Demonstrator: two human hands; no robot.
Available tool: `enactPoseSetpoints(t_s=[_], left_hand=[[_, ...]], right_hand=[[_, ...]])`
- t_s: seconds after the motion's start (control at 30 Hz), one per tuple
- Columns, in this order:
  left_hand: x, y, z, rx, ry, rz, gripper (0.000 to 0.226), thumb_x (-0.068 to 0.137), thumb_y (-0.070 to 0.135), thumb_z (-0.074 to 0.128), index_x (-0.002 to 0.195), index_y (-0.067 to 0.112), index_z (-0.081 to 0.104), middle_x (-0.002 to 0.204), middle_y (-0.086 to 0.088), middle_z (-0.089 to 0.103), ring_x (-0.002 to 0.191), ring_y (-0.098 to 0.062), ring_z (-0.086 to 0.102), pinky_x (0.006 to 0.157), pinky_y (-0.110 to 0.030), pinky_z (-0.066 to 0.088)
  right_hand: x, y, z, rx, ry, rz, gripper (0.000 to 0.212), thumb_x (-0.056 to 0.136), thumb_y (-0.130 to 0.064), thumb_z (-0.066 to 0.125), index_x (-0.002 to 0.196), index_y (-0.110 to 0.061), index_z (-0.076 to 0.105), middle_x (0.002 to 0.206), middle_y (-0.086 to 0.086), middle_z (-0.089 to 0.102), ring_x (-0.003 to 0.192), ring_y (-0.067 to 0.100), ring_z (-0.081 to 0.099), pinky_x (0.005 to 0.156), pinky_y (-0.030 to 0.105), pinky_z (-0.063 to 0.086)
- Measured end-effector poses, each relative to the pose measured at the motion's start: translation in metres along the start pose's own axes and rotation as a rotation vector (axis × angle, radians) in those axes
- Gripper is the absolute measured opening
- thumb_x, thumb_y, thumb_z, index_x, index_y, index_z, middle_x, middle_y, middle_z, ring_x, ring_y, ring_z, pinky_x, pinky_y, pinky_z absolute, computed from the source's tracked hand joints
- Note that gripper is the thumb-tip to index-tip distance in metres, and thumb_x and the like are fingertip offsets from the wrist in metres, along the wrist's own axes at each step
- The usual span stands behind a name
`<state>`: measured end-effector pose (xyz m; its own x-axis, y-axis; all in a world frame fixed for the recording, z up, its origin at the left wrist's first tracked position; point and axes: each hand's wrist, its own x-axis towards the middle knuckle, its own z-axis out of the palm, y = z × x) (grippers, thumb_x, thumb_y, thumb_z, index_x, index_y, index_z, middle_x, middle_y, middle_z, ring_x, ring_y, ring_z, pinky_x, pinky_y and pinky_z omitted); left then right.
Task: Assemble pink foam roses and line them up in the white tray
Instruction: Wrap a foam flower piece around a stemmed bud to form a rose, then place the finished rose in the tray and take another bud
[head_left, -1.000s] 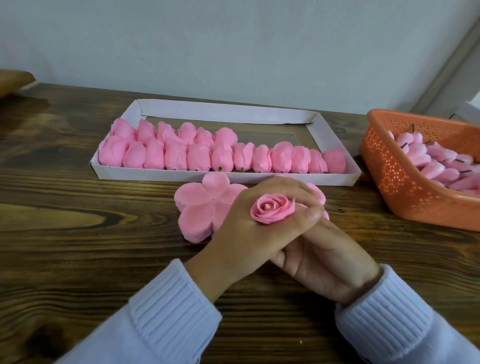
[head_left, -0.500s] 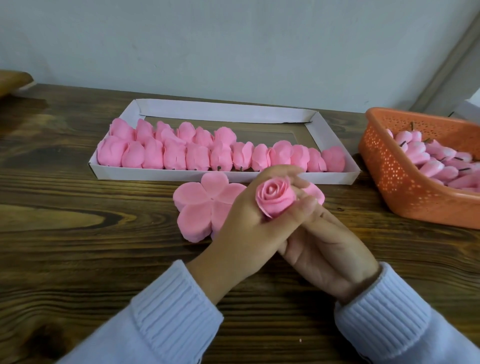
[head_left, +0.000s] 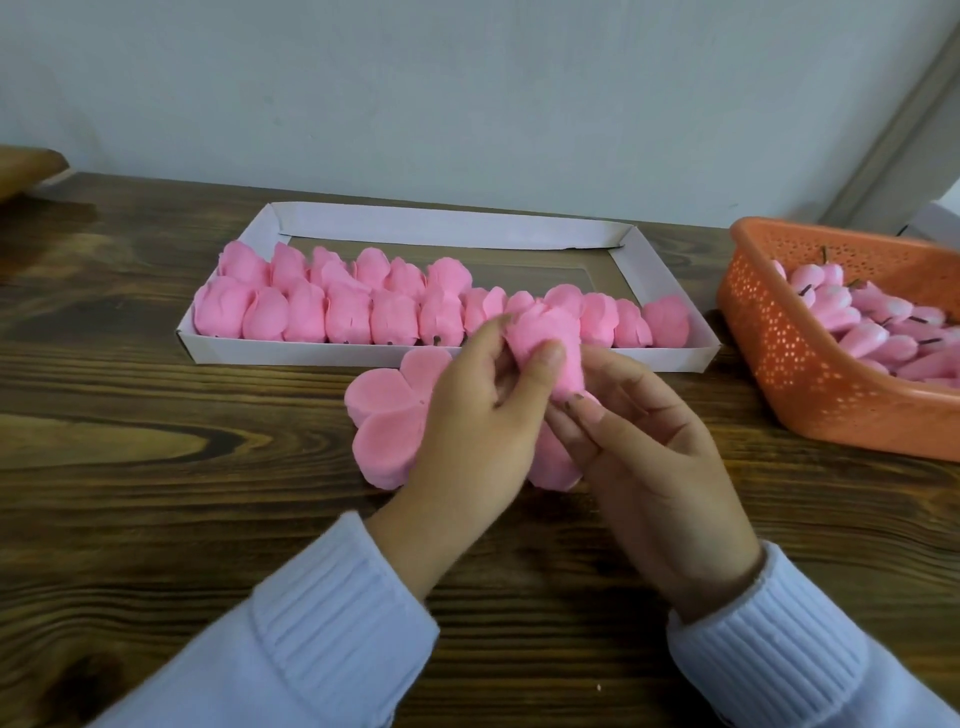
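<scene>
Dark, strongly grained wood makes up the table (head_left: 130, 467), which runs back to a pale plain wall (head_left: 467, 104). Both hands meet over the middle of it, wrists in ribbed light-blue sleeves (head_left: 322, 623).

The left hand (head_left: 467, 431) holds a pink foam rose (head_left: 545, 338) raised off the table. Its thumb presses the near side of the bloom and its fingers curl round the far side. The right hand (head_left: 654, 457) comes in from the other side with its fingers bent, and its fingertips (head_left: 582, 410) pinch at the underside of the rose, where a small dark spot shows.

Directly beneath the two hands, and sticking out past the left hand's knuckles, lies a stack of flat flower-shaped petal cut-outs (head_left: 387, 415) on the wood.

Just beyond the fingertips sits the white tray (head_left: 441, 228), lengthwise across the table. Finished roses (head_left: 332, 317) fill its near side in a row from end to end. A shorter second row sits behind them, on the far side from the left hand. The held rose overlaps the front row from this angle, so I cannot tell whether it touches any of them.

Out past the right hand stands an orange perforated basket (head_left: 779, 374), apart from the tray, holding a heap of pink buds (head_left: 872, 327) with dark stems.
</scene>
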<state>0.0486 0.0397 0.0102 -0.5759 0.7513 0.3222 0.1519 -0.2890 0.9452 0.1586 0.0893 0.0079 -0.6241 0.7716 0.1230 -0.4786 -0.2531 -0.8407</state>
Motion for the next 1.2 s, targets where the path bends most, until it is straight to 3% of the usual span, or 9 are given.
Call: enactPoseSetpoints(t_s=[0.13, 0.23, 0.37, 0.5, 0.67, 0.77, 0.87, 1.0, 1.2], left_hand=[[0.04, 0.014, -0.018, 0.055, 0.133, -0.01, 0.052, 0.096, 0.018, 0.055, 0.14, 0.037, 0.033, 0.069, 0.017, 0.065, 0.066, 0.0, 0.061, 0.068, -0.019, 0.054], [0.091, 0.027, -0.03, 0.095, 0.073, -0.003, 0.04, 0.098, 0.006, 0.041, 0.13, 0.028, 0.046, 0.075, 0.0, 0.059, 0.075, -0.028, 0.061, 0.076, -0.038, 0.053], [0.155, 0.028, -0.036, 0.336, 0.057, 0.035, 0.039, 0.092, -0.004, 0.03, 0.101, 0.017, 0.062, 0.079, 0.004, 0.057, 0.079, -0.026, 0.064, 0.063, -0.021, 0.046], [0.18, 0.005, -0.032, 0.669, -0.074, 0.058, 0.04, 0.091, -0.003, 0.029, 0.104, 0.006, 0.066, 0.069, -0.003, 0.057, 0.072, -0.019, 0.056, 0.061, -0.018, 0.045], [0.188, -0.026, -0.029, 0.994, -0.336, 0.042, 0.03, 0.096, 0.011, 0.045, 0.121, 0.009, 0.061, 0.118, -0.009, 0.063, 0.105, -0.022, 0.055, 0.082, -0.02, 0.037], [0.188, -0.04, -0.032, 1.095, -0.438, 0.047, 0.031, 0.095, 0.012, 0.045, 0.121, 0.012, 0.062, 0.126, -0.009, 0.061, 0.117, -0.026, 0.052, 0.096, -0.027, 0.037], [0.187, -0.048, -0.036, 1.254, -0.471, -0.035, 0.033, 0.1, 0.02, 0.036, 0.122, 0.025, 0.061, 0.133, 0.0, 0.057, 0.127, -0.025, 0.045, 0.113, -0.056, 0.017], [0.185, -0.052, -0.041, 1.387, -0.492, -0.121, 0.038, 0.104, 0.03, 0.022, 0.124, 0.038, 0.053, 0.135, 0.013, 0.054, 0.132, -0.019, 0.041, 0.105, -0.072, -0.007], [0.185, -0.049, -0.04, 1.498, -0.46, -0.11, 0.037, 0.1, 0.027, 0.031, 0.124, 0.041, 0.055, 0.135, -0.003, 0.05, 0.125, -0.029, 0.045, 0.108, -0.066, 0.004]], right_hand=[[-0.001, -0.003, -0.002, 0.007, -0.013, 0.009, 0.038, 0.07, -0.003, 0.067, 0.107, -0.01, 0.067, 0.118, 0.014, 0.068, 0.115, 0.029, 0.063, 0.096, 0.036, 0.051], [0.0, -0.005, -0.002, 0.023, -0.005, 0.043, 0.032, 0.075, -0.001, 0.056, 0.106, -0.002, 0.063, 0.116, 0.017, 0.066, 0.114, 0.032, 0.063, 0.096, 0.036, 0.052], [0.001, -0.005, -0.001, 0.054, -0.004, 0.096, 0.032, 0.074, 0.0, 0.052, 0.104, 0.005, 0.059, 0.11, 0.017, 0.069, 0.11, 0.032, 0.065, 0.09, 0.033, 0.055], [0.002, -0.008, -0.002, 0.039, -0.033, 0.096, 0.026, 0.077, 0.002, 0.057, 0.102, 0.004, 0.063, 0.11, 0.019, 0.07, 0.111, 0.033, 0.064, 0.092, 0.034, 0.054], [0.003, -0.009, -0.002, 0.049, -0.061, 0.128, 0.024, 0.077, 0.002, 0.052, 0.096, 0.002, 0.067, 0.105, 0.021, 0.071, 0.107, 0.031, 0.067, 0.089, 0.032, 0.055], [0.002, -0.008, -0.001, 0.001, -0.078, 0.141, 0.023, 0.077, 0.0, 0.053, 0.088, -0.004, 0.073, 0.104, 0.021, 0.071, 0.107, 0.032, 0.066, 0.093, 0.034, 0.054], [0.002, -0.009, 0.0, -0.033, -0.088, 0.14, 0.024, 0.076, 0.0, 0.054, 0.084, -0.009, 0.075, 0.098, 0.02, 0.071, 0.103, 0.032, 0.068, 0.094, 0.035, 0.054], [0.002, -0.009, 0.001, -0.058, -0.092, 0.138, 0.022, 0.076, -0.001, 0.055, 0.083, -0.01, 0.073, 0.091, 0.018, 0.072, 0.093, 0.028, 0.07, 0.087, 0.032, 0.056], [0.002, -0.009, 0.0, -0.093, -0.104, 0.134, 0.017, 0.077, -0.003, 0.055, 0.084, -0.008, 0.07, 0.084, 0.012, 0.072, 0.085, 0.019, 0.07, 0.076, 0.026, 0.056]])
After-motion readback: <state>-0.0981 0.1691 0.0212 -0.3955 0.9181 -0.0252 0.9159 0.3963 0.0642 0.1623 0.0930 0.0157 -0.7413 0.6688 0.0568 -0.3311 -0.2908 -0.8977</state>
